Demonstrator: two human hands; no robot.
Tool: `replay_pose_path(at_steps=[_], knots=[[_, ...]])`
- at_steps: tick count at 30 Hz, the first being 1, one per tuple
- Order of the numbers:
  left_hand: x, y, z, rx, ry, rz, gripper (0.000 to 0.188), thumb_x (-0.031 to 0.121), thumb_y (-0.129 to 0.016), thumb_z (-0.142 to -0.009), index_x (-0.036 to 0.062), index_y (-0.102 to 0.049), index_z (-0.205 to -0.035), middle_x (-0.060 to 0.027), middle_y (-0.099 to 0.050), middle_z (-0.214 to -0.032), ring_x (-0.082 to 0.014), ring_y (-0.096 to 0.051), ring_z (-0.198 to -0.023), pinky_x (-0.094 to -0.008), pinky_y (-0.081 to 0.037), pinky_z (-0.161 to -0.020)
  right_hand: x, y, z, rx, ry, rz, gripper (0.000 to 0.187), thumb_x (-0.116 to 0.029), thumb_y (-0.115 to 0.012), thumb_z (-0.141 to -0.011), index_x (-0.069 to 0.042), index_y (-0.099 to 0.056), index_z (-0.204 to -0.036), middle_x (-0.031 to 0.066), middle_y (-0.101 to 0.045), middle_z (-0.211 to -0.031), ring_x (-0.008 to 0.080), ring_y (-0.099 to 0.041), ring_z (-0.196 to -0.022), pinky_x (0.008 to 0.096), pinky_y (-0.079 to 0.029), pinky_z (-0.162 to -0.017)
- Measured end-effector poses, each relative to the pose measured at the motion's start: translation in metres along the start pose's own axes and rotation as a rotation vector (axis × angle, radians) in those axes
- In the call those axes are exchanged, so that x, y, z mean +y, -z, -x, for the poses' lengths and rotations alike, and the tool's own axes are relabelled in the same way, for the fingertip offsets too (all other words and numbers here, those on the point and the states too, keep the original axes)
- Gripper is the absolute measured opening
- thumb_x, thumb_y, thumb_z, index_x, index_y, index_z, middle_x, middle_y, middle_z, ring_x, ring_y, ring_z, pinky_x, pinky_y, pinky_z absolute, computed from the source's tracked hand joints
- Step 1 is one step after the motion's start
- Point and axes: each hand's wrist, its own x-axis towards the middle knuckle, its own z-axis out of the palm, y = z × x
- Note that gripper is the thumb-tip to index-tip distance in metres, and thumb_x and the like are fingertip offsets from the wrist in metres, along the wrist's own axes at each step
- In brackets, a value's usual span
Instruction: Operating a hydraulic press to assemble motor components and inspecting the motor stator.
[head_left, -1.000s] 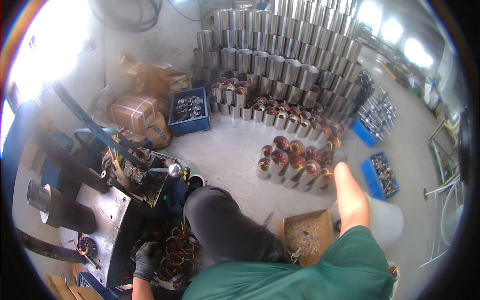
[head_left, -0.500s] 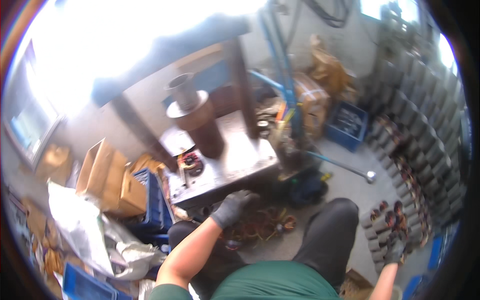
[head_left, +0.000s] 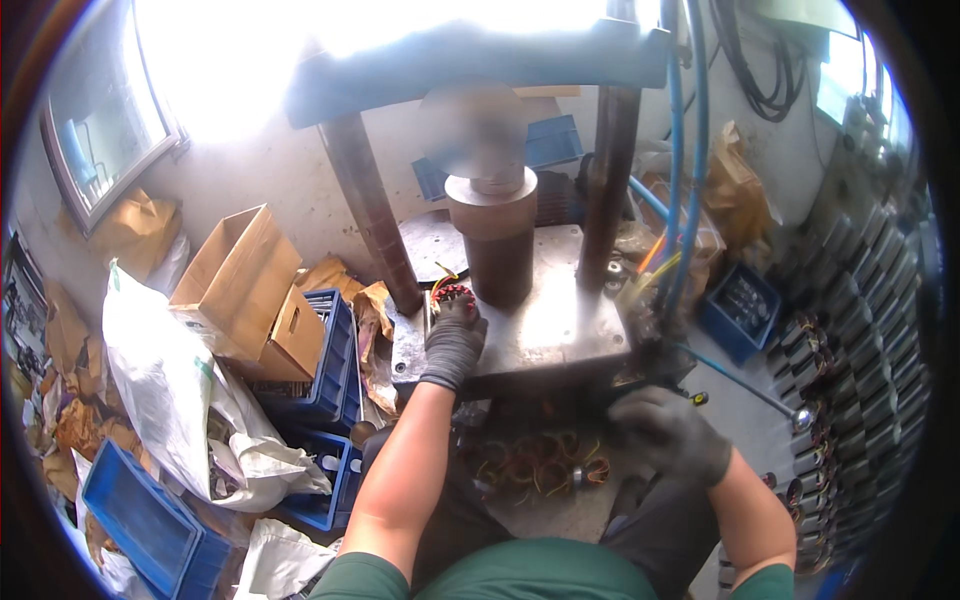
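My left hand (head_left: 455, 345), in a grey glove, rests on the left part of the press's metal table (head_left: 560, 270). Its fingers close around a small motor stator (head_left: 452, 294) with red windings and yellow and red leads, partly hidden by the glove. To the right of it a thick dark cylinder (head_left: 498, 262) with a paler collar stands upright on the table. My right hand (head_left: 672, 430), also gloved, hangs in front of the table's right corner; motion smears its fingers, and I cannot make out anything in it. Below the table lie several wire-wound stators (head_left: 540, 465).
Two dark press columns (head_left: 370, 215) rise from the table under a heavy beam (head_left: 480, 70). At left are cardboard boxes (head_left: 240, 285), blue crates (head_left: 335, 365) and a white sack (head_left: 155, 375). Metal cylinders (head_left: 850, 350) are stacked at right, near a blue lever bar (head_left: 740, 380) with a ball end.
My left hand has moved up from the table's front edge onto the stator. The right hand has come from the cylinder stack at far right toward the press. The view has swung right.
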Motion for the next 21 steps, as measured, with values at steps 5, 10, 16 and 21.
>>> replay_pose_path(at_steps=[5,10,16,21], knots=[[0.024,-0.001,0.019,-0.196,0.000,-0.064,0.042,0.025,-0.070,-0.092,0.0126,-0.061,-0.132,-0.0249,-0.062,-0.130,-0.0438,-0.069,-0.109,-0.0540,-0.056,-0.093,0.049,-0.059,-0.038,-0.151,-0.124,-0.107,0.035,-0.010,-0.070,-0.090,-0.005,-0.068,-0.124,0.0165,-0.071,-0.120,0.0353,-0.070,-0.108,0.0415,-0.057,-0.092],[0.067,0.019,0.059,-0.319,-0.224,0.238,0.030,0.005,-0.076,-0.090,0.0078,-0.066,-0.118,-0.0187,-0.073,-0.115,-0.0299,-0.075,-0.104,-0.0401,-0.059,-0.087,0.072,-0.096,-0.021,-0.149,-0.428,-0.116,0.039,-0.017,-0.073,-0.095,-0.005,-0.064,-0.131,0.0147,-0.072,-0.116,0.0292,-0.073,-0.103,0.0402,-0.059,-0.089],[0.106,0.035,0.088,-0.345,-0.436,0.538,0.043,0.006,-0.080,-0.087,0.0114,-0.064,-0.127,-0.0168,-0.073,-0.112,-0.0316,-0.075,-0.101,-0.0422,-0.060,-0.085,0.080,-0.105,-0.050,0.285,-0.881,-1.501,0.049,-0.035,-0.070,-0.101,-0.006,-0.060,-0.139,0.0123,-0.071,-0.120,0.0215,-0.072,-0.105,0.0392,-0.060,-0.093],[0.111,0.036,0.087,-0.267,-0.719,0.457,0.058,0.010,-0.087,-0.079,0.0148,-0.062,-0.131,-0.0125,-0.071,-0.111,-0.0325,-0.075,-0.097,-0.0424,-0.062,-0.082,0.064,-0.083,-0.056,0.441,-0.581,-1.378,0.053,-0.032,-0.072,-0.098,0.003,-0.059,-0.135,0.0130,-0.070,-0.121,0.0234,-0.070,-0.110,0.0388,-0.060,-0.097]])
